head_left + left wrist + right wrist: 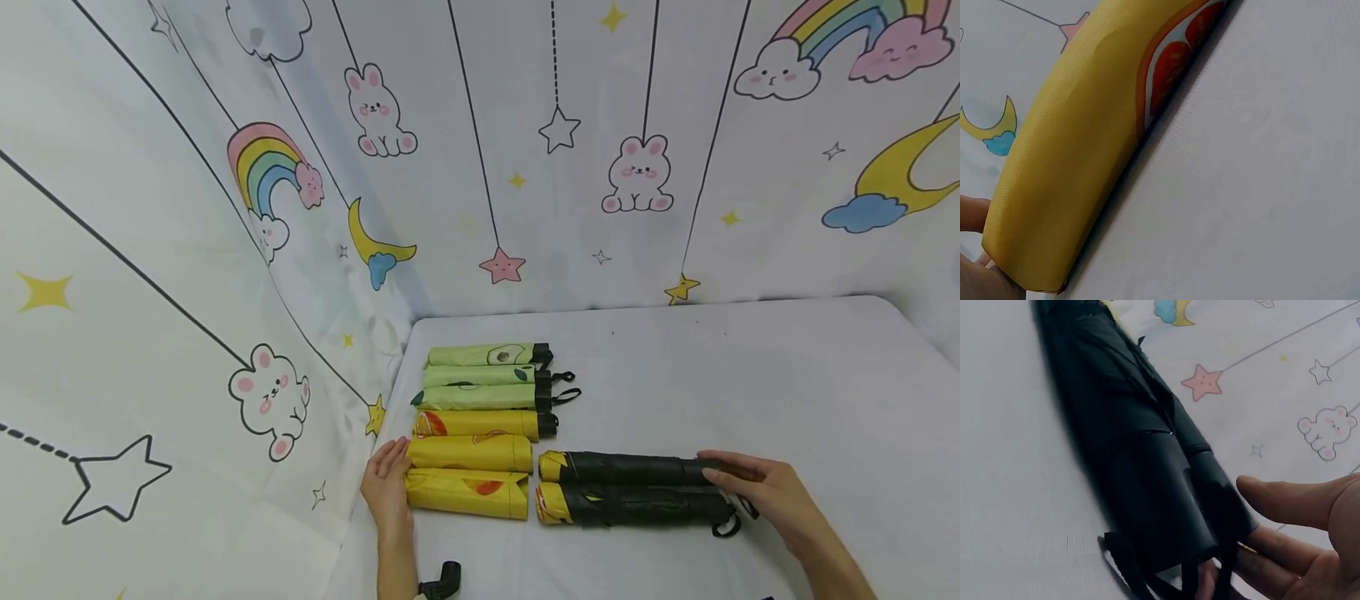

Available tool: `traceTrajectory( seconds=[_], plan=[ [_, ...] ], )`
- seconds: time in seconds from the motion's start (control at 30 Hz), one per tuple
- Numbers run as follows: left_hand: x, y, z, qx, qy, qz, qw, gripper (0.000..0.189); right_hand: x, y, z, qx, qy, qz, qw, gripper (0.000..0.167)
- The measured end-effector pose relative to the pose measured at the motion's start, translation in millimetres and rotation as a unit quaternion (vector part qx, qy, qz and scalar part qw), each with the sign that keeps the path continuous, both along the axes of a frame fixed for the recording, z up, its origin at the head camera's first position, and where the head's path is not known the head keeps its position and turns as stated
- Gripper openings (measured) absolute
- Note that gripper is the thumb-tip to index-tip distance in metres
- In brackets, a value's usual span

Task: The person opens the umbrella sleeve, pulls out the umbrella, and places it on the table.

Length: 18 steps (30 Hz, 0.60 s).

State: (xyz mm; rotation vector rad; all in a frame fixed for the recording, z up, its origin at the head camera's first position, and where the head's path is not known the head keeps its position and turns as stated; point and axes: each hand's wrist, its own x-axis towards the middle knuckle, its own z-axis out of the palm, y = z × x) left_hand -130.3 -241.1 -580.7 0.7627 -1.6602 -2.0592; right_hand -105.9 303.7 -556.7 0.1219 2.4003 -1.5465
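My left hand (387, 492) rests against the left ends of two yellow fabric sleeves printed with orange slices, a far sleeve (468, 453) and a near sleeve (450, 490). In the left wrist view, fingers show beside the end of a yellow sleeve (1060, 162). To the right lie two folded black umbrellas with yellow tips, a far umbrella (637, 468) and a near umbrella (645, 506). My right hand (772, 492) is at their handle ends. Seen from the right wrist, its thumb is extended beside the far handle (1219, 494), and other fingers reach behind the ends, partly hidden by straps.
Behind the yellow sleeves lie a yellow umbrella (480, 423) in its cover and several green ones (480, 397), black handles to the right. A black object (442, 581) is near the left forearm. A patterned curtain (465, 167) borders the white table (787, 383).
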Motion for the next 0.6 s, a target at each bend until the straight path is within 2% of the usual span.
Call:
traceTrajectory(
  seconds=[0.3, 0.6],
  plan=[
    [0.9, 3.4, 6.4, -0.003, 0.004, 0.001, 1.0, 0.044, -7.2, -1, -1.2, 0.031, 0.028, 0.013, 0.999, 0.048],
    [0.3, 4.0, 9.5, -0.013, 0.004, 0.007, 0.9999, 0.041, -14.8, -7, 14.2, 0.037, 0.038, 0.021, 0.9984, 0.051]
  ],
)
